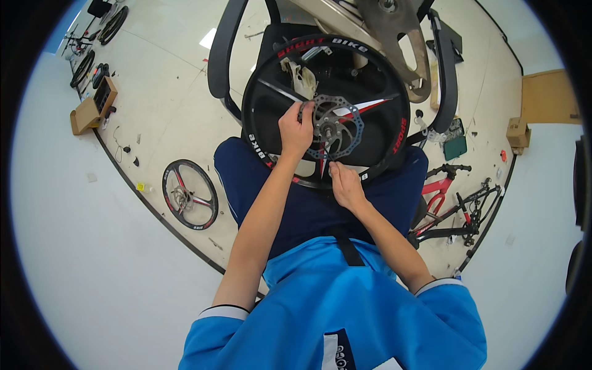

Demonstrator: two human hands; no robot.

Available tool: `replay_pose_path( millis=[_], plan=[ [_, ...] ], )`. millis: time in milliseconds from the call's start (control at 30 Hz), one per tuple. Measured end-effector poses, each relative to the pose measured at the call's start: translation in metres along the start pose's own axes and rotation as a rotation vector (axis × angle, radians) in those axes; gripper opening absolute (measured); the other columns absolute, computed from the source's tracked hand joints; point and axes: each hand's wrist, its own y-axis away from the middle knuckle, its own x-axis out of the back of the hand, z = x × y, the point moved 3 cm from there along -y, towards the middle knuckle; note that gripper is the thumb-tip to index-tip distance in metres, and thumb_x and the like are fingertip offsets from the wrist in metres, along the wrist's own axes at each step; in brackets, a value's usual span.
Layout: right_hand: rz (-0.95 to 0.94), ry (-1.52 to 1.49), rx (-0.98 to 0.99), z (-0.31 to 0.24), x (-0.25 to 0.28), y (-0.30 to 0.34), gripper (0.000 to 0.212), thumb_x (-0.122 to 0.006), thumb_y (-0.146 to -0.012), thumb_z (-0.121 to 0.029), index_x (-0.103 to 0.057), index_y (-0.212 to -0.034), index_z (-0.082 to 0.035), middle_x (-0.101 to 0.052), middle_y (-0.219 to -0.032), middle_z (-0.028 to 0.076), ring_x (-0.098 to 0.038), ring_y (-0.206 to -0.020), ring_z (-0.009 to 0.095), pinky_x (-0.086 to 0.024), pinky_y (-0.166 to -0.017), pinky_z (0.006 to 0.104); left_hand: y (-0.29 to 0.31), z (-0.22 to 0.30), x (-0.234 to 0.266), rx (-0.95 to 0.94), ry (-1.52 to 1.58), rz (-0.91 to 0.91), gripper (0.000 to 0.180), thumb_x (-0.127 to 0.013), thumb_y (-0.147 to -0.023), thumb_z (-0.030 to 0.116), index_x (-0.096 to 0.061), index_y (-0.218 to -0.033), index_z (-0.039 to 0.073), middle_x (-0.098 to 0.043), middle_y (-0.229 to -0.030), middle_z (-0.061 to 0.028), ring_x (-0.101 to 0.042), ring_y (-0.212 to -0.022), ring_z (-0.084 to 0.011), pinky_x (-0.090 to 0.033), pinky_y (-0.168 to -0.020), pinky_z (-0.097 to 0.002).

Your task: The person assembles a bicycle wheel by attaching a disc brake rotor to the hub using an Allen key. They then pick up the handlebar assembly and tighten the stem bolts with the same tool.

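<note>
A black three-spoke bicycle wheel (396, 92) with red and white markings lies flat across my thighs and a black chair in front of me. At its hub sits a silver brake disc (353, 139), perforated round the rim. My left hand (297, 131) is closed at the disc's left edge, thumb and fingers against it. Near the wheel's close rim, my right hand (346, 185) is pinched, its fingertips just below the disc. Whatever those fingers hold is too small or hidden to make out.
The chair's armrests (220, 55) flank the wheel, and a large metal frame part (388, 31) rises beyond it. A second wheel (216, 203) lies on the floor at left. Red and black bike frames (439, 191) lie at right. Cardboard boxes (83, 116) stand at both sides.
</note>
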Motion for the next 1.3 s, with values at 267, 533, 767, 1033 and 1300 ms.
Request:
replay_pose_path(
  millis=[267, 533, 767, 1033, 1300],
  plan=[
    [-0.109, -0.358, 0.276, -0.034, -0.139, -0.012, 0.033, -0.056, -0.100, -0.026, -0.060, -0.084, 0.003, -0.062, -0.076, 0.021, -0.063, -0.081, 0.037, -0.048, -0.074, 0.0431, 0.013, -0.003, -0.005, 0.019, 0.011, 0.053, 0.037, -0.062, -0.101, 0.030, -0.058, -0.086, -0.003, -0.056, -0.072, -0.0243, -0.050, -0.064, -0.0448, -0.045, -0.060, -0.0408],
    [-0.116, -0.217, -0.049, 0.001, -0.093, -0.020, 0.028, -0.055, -0.099, -0.022, -0.065, -0.098, 0.005, -0.068, -0.086, 0.027, -0.066, -0.085, 0.046, -0.050, -0.075, 0.0501, 0.009, -0.019, 0.002, 0.171, 0.180, -0.005, 0.035, -0.061, -0.102, 0.029, -0.061, -0.088, -0.003, -0.056, -0.064, -0.0096, -0.050, -0.062, -0.0115, -0.044, -0.059, -0.0326],
    [-0.122, -0.400, -0.144, 0.027, -0.076, -0.005, 0.024, -0.059, -0.097, -0.020, -0.065, -0.098, 0.003, -0.071, -0.077, 0.016, -0.071, -0.071, 0.027, -0.054, -0.069, 0.0370, 0.053, -0.048, 0.068, 0.304, 0.292, 0.157, 0.051, -0.035, -0.112, 0.042, -0.064, -0.100, 0.001, -0.064, -0.079, -0.0017, -0.054, -0.066, -0.0064, -0.041, -0.060, -0.0215],
    [-0.189, -0.441, -0.296, 0.073, -0.010, 0.022, 0.022, -0.061, -0.099, -0.018, -0.065, -0.104, 0.003, -0.069, -0.078, 0.008, -0.066, -0.066, 0.014, -0.053, -0.061, 0.0277, 0.085, -0.036, 0.099, 0.326, 0.441, 0.130, 0.045, -0.037, -0.112, 0.033, -0.063, -0.097, 0.000, -0.062, -0.078, -0.0022, -0.053, -0.067, -0.0076, -0.043, -0.063, -0.0228],
    [-0.013, -0.404, -0.283, 0.078, 0.046, 0.035, 0.017, -0.060, -0.100, -0.013, -0.062, -0.088, -0.001, -0.061, -0.067, 0.004, -0.057, -0.057, 0.010, -0.044, -0.051, 0.0251, 0.093, -0.041, 0.103, 0.397, 0.520, 0.257, 0.047, -0.037, -0.111, 0.040, -0.064, -0.096, 0.004, -0.064, -0.074, -0.0045, -0.060, -0.065, -0.0117, -0.049, -0.061, -0.0248]
  ],
)
